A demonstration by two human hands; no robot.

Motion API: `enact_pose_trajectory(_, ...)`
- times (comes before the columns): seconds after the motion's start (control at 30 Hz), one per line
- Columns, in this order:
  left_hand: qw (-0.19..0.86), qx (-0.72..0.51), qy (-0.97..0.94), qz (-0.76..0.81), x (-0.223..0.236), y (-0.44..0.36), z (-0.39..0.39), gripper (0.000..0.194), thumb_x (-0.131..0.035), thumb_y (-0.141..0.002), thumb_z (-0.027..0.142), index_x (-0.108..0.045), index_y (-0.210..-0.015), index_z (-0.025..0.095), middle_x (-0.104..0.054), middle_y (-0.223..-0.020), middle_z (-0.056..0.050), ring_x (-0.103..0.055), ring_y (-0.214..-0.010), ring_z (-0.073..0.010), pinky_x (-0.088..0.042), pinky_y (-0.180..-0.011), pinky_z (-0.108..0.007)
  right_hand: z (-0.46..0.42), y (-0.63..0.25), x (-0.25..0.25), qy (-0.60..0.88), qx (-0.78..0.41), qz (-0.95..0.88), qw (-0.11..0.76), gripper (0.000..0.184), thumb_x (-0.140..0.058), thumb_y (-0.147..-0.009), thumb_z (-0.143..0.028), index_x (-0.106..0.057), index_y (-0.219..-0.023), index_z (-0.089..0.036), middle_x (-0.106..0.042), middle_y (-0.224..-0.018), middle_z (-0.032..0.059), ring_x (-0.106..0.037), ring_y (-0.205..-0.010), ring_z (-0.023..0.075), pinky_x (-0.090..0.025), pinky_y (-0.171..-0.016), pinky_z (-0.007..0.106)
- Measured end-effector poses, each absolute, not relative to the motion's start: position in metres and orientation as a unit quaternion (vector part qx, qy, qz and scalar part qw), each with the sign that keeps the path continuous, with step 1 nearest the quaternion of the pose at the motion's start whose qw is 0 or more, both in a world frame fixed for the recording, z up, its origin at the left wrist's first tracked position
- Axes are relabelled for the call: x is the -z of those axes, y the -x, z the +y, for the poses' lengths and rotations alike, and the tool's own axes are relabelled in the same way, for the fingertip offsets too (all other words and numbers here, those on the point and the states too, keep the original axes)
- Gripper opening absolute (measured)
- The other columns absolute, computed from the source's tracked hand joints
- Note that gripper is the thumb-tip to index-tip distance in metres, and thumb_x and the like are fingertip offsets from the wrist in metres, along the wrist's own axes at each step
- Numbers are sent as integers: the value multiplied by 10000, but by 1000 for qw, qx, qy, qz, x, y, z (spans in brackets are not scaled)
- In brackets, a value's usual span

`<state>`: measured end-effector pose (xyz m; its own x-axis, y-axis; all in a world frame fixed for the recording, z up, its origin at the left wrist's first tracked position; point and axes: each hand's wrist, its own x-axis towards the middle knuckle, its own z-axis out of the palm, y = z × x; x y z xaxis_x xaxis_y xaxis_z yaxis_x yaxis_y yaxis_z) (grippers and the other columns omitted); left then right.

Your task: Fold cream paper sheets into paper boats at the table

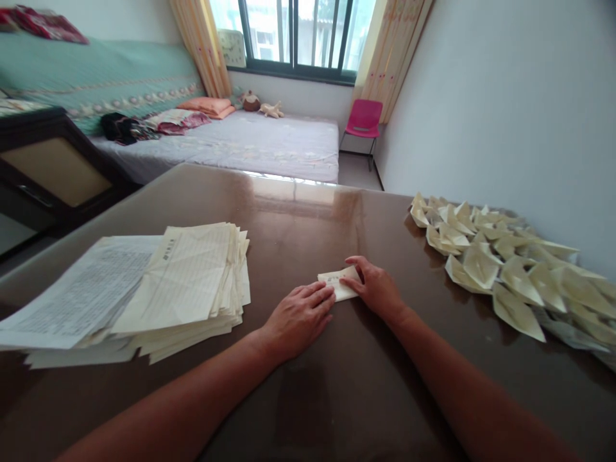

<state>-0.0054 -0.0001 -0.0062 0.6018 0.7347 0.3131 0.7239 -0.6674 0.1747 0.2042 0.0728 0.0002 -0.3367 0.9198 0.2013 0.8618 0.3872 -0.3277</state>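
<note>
A small folded sheet of cream paper (345, 292) lies on the brown table between my hands, with some print showing on top. My left hand (301, 317) rests flat, its fingertips covering the left end of the paper. At the other end, my right hand (378, 289) grips the paper, thumb on top and index finger curved round the far edge. The right hand's other fingers are mostly hidden.
To the left is a stack of lined cream sheets (180, 276) beside printed white pages (91, 289). Several folded paper boats (476, 263) crowd the table's right side. Past the far table edge are a bed (279, 144) and a pink chair (364, 119).
</note>
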Motion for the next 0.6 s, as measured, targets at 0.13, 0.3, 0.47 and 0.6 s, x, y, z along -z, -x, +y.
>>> enact_pose_trajectory(0.13, 6, -180, -893, 412, 6, 4, -1, 352, -454, -944, 282, -538, -1275, 197, -584, -1316, -62, -505, -1244, -215, -427, -1003, -377, 53, -193, -14, 460, 30, -872, 165, 339, -479, -919, -259, -576, -1232, -173, -569, -1301, 138, -473, -1220, 286, -417, -969, 435)
enact_pose_trajectory(0.3, -3, -189, -890, 414, 5, 2, -2, 324, -486, -920, 240, -564, -1230, 186, -591, -1299, -74, -472, -1274, -202, -388, -1027, -360, 27, -182, -17, 333, -50, -940, 64, 552, -406, -889, -137, -361, -1436, -77, -419, -1456, 157, -364, -1351, 227, -359, -1098, 398)
enact_pose_trajectory(0.47, -20, -178, -894, 411, 5, 3, -3, 352, -487, -920, 239, -539, -1264, 182, -573, -1327, -79, -470, -1277, -199, -379, -1010, -354, 26, -198, -10, 317, -80, -945, 24, 948, -498, -831, -627, -169, -1500, -41, -200, -1550, 178, -168, -1439, 274, -280, -1146, 421)
enact_pose_trajectory(0.6, -37, -179, -893, 412, 8, 2, -3, 327, -448, -947, 246, -548, -1251, 180, -588, -1315, -56, -506, -1239, -199, -387, -974, -350, 28, -215, -1, 334, -37, -942, 20, 944, -377, -853, -699, -149, -1505, -56, -168, -1553, 186, -119, -1449, 268, -224, -1156, 446)
